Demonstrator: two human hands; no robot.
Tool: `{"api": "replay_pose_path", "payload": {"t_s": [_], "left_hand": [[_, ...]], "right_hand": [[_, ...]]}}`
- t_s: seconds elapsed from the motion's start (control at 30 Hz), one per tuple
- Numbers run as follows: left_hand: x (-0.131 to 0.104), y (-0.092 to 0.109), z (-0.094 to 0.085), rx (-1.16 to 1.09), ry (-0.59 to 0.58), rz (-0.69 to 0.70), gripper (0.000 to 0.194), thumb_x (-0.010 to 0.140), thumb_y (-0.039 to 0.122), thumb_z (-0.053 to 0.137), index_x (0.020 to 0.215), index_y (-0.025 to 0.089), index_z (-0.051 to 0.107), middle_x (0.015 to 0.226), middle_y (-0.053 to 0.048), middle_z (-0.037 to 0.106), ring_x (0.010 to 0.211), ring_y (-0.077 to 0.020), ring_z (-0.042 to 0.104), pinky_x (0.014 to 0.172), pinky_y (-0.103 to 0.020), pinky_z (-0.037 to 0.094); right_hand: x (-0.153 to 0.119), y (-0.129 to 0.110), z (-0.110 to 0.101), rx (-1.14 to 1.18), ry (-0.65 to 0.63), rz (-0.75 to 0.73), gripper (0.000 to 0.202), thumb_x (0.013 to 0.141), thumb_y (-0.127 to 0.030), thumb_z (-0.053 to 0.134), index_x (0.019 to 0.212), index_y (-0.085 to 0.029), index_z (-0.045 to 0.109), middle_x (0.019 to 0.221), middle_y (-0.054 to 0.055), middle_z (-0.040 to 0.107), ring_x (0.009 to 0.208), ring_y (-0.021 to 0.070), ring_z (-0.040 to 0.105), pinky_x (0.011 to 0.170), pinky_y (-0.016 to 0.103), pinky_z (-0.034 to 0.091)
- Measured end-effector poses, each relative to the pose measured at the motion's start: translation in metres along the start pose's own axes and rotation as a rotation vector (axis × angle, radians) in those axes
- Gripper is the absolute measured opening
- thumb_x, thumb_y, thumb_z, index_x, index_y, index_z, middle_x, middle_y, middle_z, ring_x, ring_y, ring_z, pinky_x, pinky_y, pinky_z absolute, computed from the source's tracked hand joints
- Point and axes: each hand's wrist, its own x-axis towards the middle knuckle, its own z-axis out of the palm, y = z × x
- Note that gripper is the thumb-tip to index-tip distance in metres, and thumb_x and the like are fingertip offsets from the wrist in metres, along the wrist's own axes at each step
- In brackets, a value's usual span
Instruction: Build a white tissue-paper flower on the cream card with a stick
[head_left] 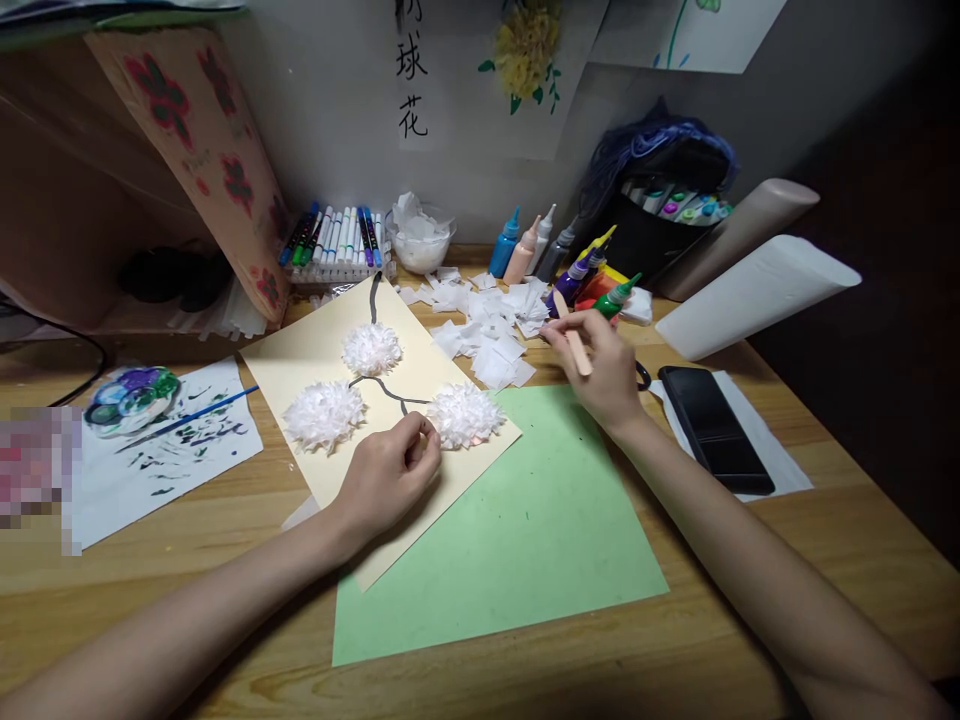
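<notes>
A cream sheet [405, 490] lies tilted over a green sheet [517, 540]. It bears three fluffy white paper flowers [323, 415] and dark curved painted lines. My left hand [390, 470] rests on the cream sheet beside the right-hand flower [466, 414], its fingers curled together; whatever they may hold is hidden. My right hand [600, 370] pinches a flat wooden stick [575, 345] above the top right of the green sheet. White tissue squares [491, 335] are scattered just left of it.
Glue bottles [521, 250], a marker rack [341, 240] and a bowl of tissue [422, 240] line the back. At right are a black phone [716, 430] and a white roll [757, 297]. A paint palette [131, 400] and brush [202, 412] lie left.
</notes>
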Motion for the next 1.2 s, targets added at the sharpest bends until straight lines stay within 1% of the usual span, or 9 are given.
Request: {"api": "replay_pose_path", "payload": {"t_s": [0.1, 0.23, 0.37, 0.5, 0.57, 0.67, 0.8, 0.97, 1.2], "left_hand": [[0.000, 0.000, 0.000, 0.002, -0.001, 0.006, 0.016, 0.086, 0.030, 0.044, 0.076, 0.019, 0.050, 0.054, 0.007, 0.038, 0.050, -0.0090, 0.038, 0.052, -0.022, 0.029], [0.000, -0.001, 0.000, 0.008, 0.004, 0.011, 0.016, 0.086, 0.030, 0.044, 0.077, 0.019, 0.050, 0.053, 0.007, 0.037, 0.049, -0.0088, 0.038, 0.052, -0.022, 0.029], [0.000, -0.001, 0.000, 0.008, 0.006, 0.012, 0.015, 0.086, 0.029, 0.044, 0.077, 0.019, 0.050, 0.053, 0.007, 0.037, 0.049, -0.0087, 0.037, 0.052, -0.022, 0.029], [0.000, 0.000, -0.001, 0.009, -0.002, 0.010, 0.016, 0.086, 0.029, 0.044, 0.077, 0.018, 0.050, 0.053, 0.007, 0.038, 0.049, -0.0084, 0.038, 0.052, -0.021, 0.029], [0.000, 0.001, -0.001, 0.006, 0.000, 0.011, 0.015, 0.086, 0.029, 0.045, 0.077, 0.018, 0.050, 0.053, 0.007, 0.038, 0.049, -0.0082, 0.038, 0.052, -0.021, 0.029], [0.000, 0.000, 0.000, 0.003, 0.012, 0.013, 0.015, 0.086, 0.028, 0.045, 0.076, 0.018, 0.051, 0.053, 0.007, 0.038, 0.049, -0.0078, 0.037, 0.052, -0.021, 0.029], [-0.001, 0.000, 0.000, 0.003, 0.027, 0.031, 0.014, 0.086, 0.027, 0.046, 0.076, 0.018, 0.051, 0.052, 0.008, 0.037, 0.048, -0.0072, 0.036, 0.051, -0.020, 0.029], [-0.004, 0.000, -0.002, 0.006, 0.013, 0.161, 0.013, 0.087, 0.025, 0.045, 0.081, 0.017, 0.053, 0.052, 0.008, 0.041, 0.046, -0.0063, 0.038, 0.050, -0.019, 0.031], [-0.005, -0.003, 0.002, 0.209, -0.130, 0.461, 0.027, 0.090, 0.025, 0.042, 0.109, 0.020, 0.060, 0.052, 0.006, 0.056, 0.045, -0.0079, 0.049, 0.050, -0.021, 0.034]], "right_hand": [[0.002, 0.012, 0.012, -0.137, -0.102, -0.046, 0.018, 0.078, -0.033, 0.064, 0.087, -0.020, 0.056, 0.091, 0.007, 0.068, 0.082, 0.0222, 0.065, 0.071, 0.034, 0.050], [0.004, 0.018, 0.023, -0.201, -0.147, -0.076, 0.004, 0.078, -0.020, 0.059, 0.081, -0.019, 0.056, 0.080, 0.005, 0.067, 0.074, 0.0209, 0.064, 0.066, 0.032, 0.048], [0.000, 0.002, 0.014, -0.113, -0.041, -0.080, 0.005, 0.078, -0.017, 0.058, 0.078, -0.021, 0.055, 0.080, 0.003, 0.067, 0.076, 0.0195, 0.065, 0.069, 0.031, 0.049], [-0.013, -0.025, -0.003, 0.166, -0.014, -0.009, 0.013, 0.077, -0.020, 0.063, 0.079, -0.022, 0.051, 0.080, 0.002, 0.064, 0.081, 0.0183, 0.066, 0.073, 0.030, 0.052], [-0.023, -0.036, -0.010, 0.287, -0.082, 0.046, 0.017, 0.076, -0.019, 0.065, 0.080, -0.022, 0.049, 0.079, 0.001, 0.064, 0.078, 0.0165, 0.065, 0.071, 0.028, 0.053], [-0.041, -0.045, -0.012, 0.392, -0.261, 0.060, 0.017, 0.076, -0.018, 0.066, 0.079, -0.021, 0.049, 0.080, 0.002, 0.065, 0.076, 0.0149, 0.064, 0.069, 0.027, 0.054], [-0.063, -0.043, -0.002, 0.309, -0.467, -0.056, 0.014, 0.077, -0.013, 0.062, 0.083, -0.020, 0.051, 0.081, 0.002, 0.065, 0.073, 0.0140, 0.063, 0.066, 0.027, 0.053], [-0.074, -0.036, 0.008, 0.114, -0.468, -0.305, 0.014, 0.081, -0.009, 0.054, 0.087, -0.021, 0.050, 0.082, 0.004, 0.065, 0.074, 0.0148, 0.062, 0.067, 0.028, 0.051], [-0.074, -0.036, 0.011, 0.053, -0.381, -0.299, 0.013, 0.081, -0.011, 0.055, 0.086, -0.022, 0.051, 0.079, 0.003, 0.065, 0.073, 0.0159, 0.062, 0.065, 0.028, 0.051]]}}
